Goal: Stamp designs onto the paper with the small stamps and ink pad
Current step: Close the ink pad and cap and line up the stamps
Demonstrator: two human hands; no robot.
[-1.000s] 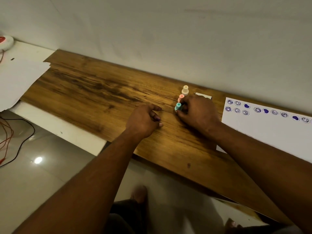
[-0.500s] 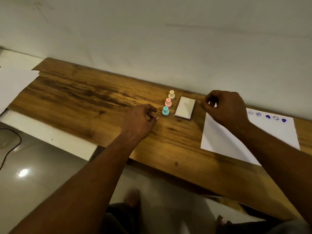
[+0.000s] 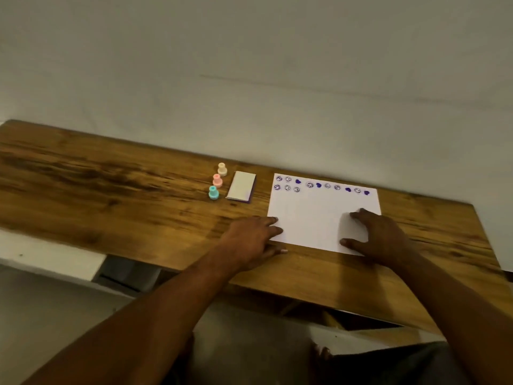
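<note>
A white sheet of paper (image 3: 313, 215) lies on the wooden table (image 3: 125, 207), with purple smiley and heart prints along its far edge. My left hand (image 3: 251, 240) rests flat at the paper's near left corner, fingertips touching the sheet. My right hand (image 3: 380, 236) lies spread on the paper's near right part. To the left of the sheet stand three small stamps in a row: cream (image 3: 222, 169), pink (image 3: 217, 180) and teal (image 3: 213, 192). The closed ink pad (image 3: 241, 186) lies beside them. Neither hand holds anything.
A plain grey wall (image 3: 249, 79) runs right behind the table. The table's near edge (image 3: 305, 294) crosses in front of me, with white floor and a white ledge (image 3: 47, 259) below at the left.
My right hand left the teal stamp standing, passed the ink pad and came down on the paper. My left hand moved right to the paper's corner and opened flat. The view swung right.
</note>
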